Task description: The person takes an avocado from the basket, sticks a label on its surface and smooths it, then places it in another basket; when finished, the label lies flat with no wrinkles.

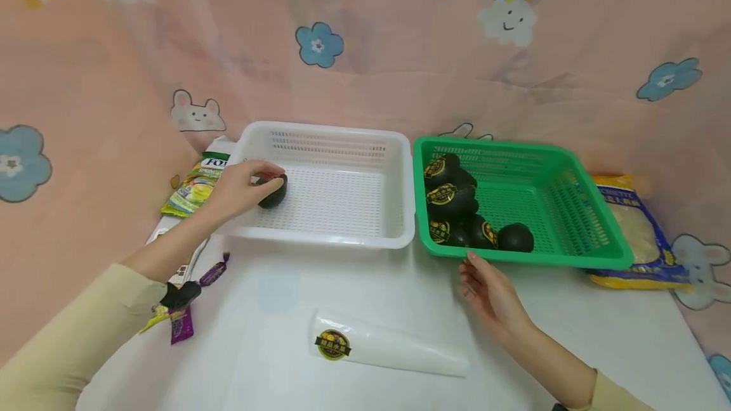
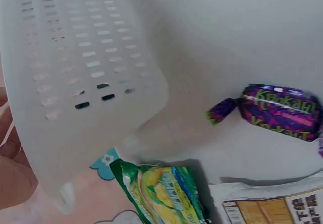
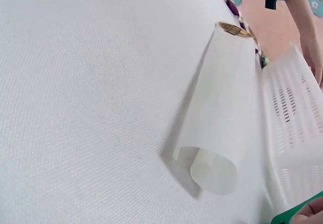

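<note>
My left hand (image 1: 242,186) reaches over the left wall of a white slotted basket (image 1: 325,240) and grips a dark avocado (image 1: 275,193) down at its floor. The left wrist view shows only the outside of the basket wall (image 2: 86,82). A green basket (image 1: 571,202) to the right holds several dark avocados (image 1: 451,198) with yellow-and-black stickers, bunched at its left side. My right hand (image 1: 488,287) lies open on the white table just in front of the green basket, holding nothing. A rolled white wrapper (image 1: 382,347) with the same sticker lies near the table's front; it is also the wrapper (image 3: 222,108) in the right wrist view.
A green-yellow snack packet (image 1: 197,186) and a purple wrapped candy (image 2: 280,110) lie left of the white basket, beside a printed box (image 2: 272,209). A yellow-and-blue bag (image 1: 639,233) sits right of the green basket. Pink patterned cloth backs the table.
</note>
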The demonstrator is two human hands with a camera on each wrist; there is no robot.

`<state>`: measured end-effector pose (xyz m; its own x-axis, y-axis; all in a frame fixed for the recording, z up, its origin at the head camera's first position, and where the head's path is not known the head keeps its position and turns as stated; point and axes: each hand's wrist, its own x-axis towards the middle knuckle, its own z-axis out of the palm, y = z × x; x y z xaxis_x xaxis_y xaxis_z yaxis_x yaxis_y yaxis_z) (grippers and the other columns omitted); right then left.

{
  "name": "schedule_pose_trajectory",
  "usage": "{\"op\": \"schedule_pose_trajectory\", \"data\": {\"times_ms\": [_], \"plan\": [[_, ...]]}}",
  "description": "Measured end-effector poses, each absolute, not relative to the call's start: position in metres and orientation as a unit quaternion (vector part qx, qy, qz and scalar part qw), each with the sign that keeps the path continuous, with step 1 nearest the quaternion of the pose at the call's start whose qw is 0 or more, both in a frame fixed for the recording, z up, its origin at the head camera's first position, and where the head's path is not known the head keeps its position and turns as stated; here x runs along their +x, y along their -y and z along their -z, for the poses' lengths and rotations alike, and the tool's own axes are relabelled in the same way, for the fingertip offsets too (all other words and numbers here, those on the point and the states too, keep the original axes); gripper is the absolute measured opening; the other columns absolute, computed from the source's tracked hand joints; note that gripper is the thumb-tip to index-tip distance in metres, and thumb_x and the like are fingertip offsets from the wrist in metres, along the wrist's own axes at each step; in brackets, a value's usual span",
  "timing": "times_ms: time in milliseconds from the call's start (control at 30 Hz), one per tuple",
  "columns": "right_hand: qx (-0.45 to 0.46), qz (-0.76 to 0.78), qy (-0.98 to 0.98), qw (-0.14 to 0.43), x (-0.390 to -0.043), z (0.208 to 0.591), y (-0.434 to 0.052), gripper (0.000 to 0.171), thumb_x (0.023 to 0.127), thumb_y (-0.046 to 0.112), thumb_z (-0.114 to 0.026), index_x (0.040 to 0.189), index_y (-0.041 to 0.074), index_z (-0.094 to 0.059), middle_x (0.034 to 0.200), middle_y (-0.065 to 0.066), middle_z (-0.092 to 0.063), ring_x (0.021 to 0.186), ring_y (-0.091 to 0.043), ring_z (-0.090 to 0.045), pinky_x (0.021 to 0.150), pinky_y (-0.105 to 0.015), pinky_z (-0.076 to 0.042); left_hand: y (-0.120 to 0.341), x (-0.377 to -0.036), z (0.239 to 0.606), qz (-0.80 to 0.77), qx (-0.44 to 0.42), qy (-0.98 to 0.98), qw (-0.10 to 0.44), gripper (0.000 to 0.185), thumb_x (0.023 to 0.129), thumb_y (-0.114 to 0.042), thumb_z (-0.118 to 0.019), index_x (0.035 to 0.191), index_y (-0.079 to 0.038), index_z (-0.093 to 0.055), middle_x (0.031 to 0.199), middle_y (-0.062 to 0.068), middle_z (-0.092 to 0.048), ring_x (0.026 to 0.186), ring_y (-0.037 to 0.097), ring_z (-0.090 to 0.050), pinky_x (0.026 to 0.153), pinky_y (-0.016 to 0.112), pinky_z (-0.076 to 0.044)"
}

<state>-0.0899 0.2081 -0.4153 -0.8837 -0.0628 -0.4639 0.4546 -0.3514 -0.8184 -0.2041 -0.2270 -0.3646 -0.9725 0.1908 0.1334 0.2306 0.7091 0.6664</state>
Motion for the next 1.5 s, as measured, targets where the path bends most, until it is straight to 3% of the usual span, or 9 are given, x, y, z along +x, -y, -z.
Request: {"op": "schedule_pose_trajectory", "data": {"times_ms": [133, 267, 467, 633, 900, 1033, 1233, 1367, 1500], "plan": [[0.130, 0.745, -0.608, 0.244, -0.086, 0.409, -0.201, 0.015, 0.098, 0.025, -0.060, 0.100, 0.010, -0.062, 0.097, -0.001, -0.059, 0.087, -0.012, -0.053, 0.073, -0.022, -0.049, 0.236, -0.186, 0.367, 0.390, -0.096, 0.916, 0.001, 0.031, 0.097, -0.029, -0.063, 0.119, -0.008, -0.068, 0.114, 0.011, -0.067, 0.105, 0.027, -0.059, 0.088, 0.043, -0.046], [-0.003, 0.657, -0.685, 0.316, -0.092, 0.384, -0.186, 0.020, 0.097, 0.025, -0.062, 0.103, 0.006, -0.060, 0.096, -0.005, -0.057, 0.086, -0.017, -0.052, 0.076, -0.027, -0.048, 0.223, -0.158, 0.367, 0.467, -0.130, 0.873, -0.044, 0.028, 0.097, -0.028, -0.063, 0.118, -0.010, -0.069, 0.114, 0.005, -0.068, 0.102, 0.020, -0.060, 0.084, 0.031, -0.049], [-0.186, 0.560, -0.758, 0.277, -0.137, 0.316, -0.157, 0.023, 0.097, 0.025, -0.063, 0.108, 0.006, -0.062, 0.098, -0.016, -0.058, 0.086, -0.025, -0.052, 0.074, -0.033, -0.047, 0.201, -0.122, 0.385, 0.535, -0.220, 0.789, -0.209, 0.028, 0.098, -0.022, -0.061, 0.119, -0.005, -0.067, 0.113, 0.009, -0.069, 0.104, 0.024, -0.064, 0.088, 0.030, -0.050], [-0.321, 0.472, -0.781, 0.254, -0.191, 0.271, -0.118, 0.021, 0.098, 0.022, -0.060, 0.114, 0.009, -0.064, 0.113, -0.009, -0.063, 0.101, -0.024, -0.057, 0.086, -0.039, -0.049, 0.187, -0.117, 0.416, 0.565, -0.176, 0.752, -0.291, 0.042, 0.101, -0.030, -0.054, 0.131, -0.001, -0.058, 0.123, 0.017, -0.063, 0.111, 0.025, -0.061, 0.092, 0.032, -0.050], [-0.431, 0.362, -0.783, 0.266, -0.258, 0.256, -0.042, 0.026, 0.098, 0.023, -0.059, 0.121, 0.011, -0.064, 0.110, -0.004, -0.064, 0.098, -0.020, -0.059, 0.086, -0.035, -0.050, 0.167, -0.125, 0.436, 0.725, -0.005, 0.646, -0.239, 0.059, 0.102, -0.042, -0.048, 0.125, 0.011, -0.057, 0.122, 0.018, -0.064, 0.115, 0.029, -0.060, 0.094, 0.037, -0.050], [-0.450, 0.305, -0.792, 0.277, -0.277, 0.266, -0.007, 0.027, 0.098, 0.025, -0.059, 0.122, 0.013, -0.063, 0.111, -0.001, -0.063, 0.098, -0.017, -0.059, 0.086, -0.031, -0.050, 0.166, -0.124, 0.434, 0.729, 0.000, 0.646, -0.226, 0.053, 0.101, -0.040, -0.051, 0.121, 0.008, -0.062, 0.111, 0.008, -0.070, 0.109, 0.024, -0.063, 0.092, 0.035, -0.051], [-0.466, 0.225, -0.813, 0.267, -0.304, 0.299, 0.045, 0.027, 0.097, 0.023, -0.061, 0.122, 0.013, -0.063, 0.117, 0.001, -0.061, 0.108, -0.013, -0.056, 0.090, -0.025, -0.046, 0.170, -0.123, 0.434, 0.711, -0.020, 0.665, -0.227, 0.050, 0.101, -0.041, -0.050, 0.115, 0.004, -0.066, 0.117, 0.018, -0.066, 0.101, 0.016, -0.064, 0.091, 0.033, -0.051], [-0.449, 0.206, -0.823, 0.279, -0.313, 0.329, 0.066, 0.038, 0.096, 0.020, -0.062, 0.132, 0.010, -0.057, 0.132, -0.005, -0.055, 0.124, -0.021, -0.049, 0.099, -0.028, -0.042, 0.170, -0.122, 0.436, 0.708, -0.029, 0.667, -0.229, 0.051, 0.102, -0.041, -0.049, 0.117, 0.005, -0.065, 0.118, 0.019, -0.065, 0.101, 0.015, -0.064, 0.091, 0.033, -0.051], [-0.448, 0.161, -0.830, 0.292, -0.318, 0.356, 0.075, 0.053, 0.096, 0.023, -0.063, 0.145, 0.017, -0.045, 0.150, -0.001, -0.041, 0.140, -0.020, -0.033, 0.111, -0.034, -0.029, 0.169, -0.122, 0.437, 0.710, -0.039, 0.666, -0.226, 0.051, 0.103, -0.040, -0.048, 0.118, 0.006, -0.064, 0.118, 0.018, -0.066, 0.101, 0.015, -0.063, 0.090, 0.033, -0.051]]}}
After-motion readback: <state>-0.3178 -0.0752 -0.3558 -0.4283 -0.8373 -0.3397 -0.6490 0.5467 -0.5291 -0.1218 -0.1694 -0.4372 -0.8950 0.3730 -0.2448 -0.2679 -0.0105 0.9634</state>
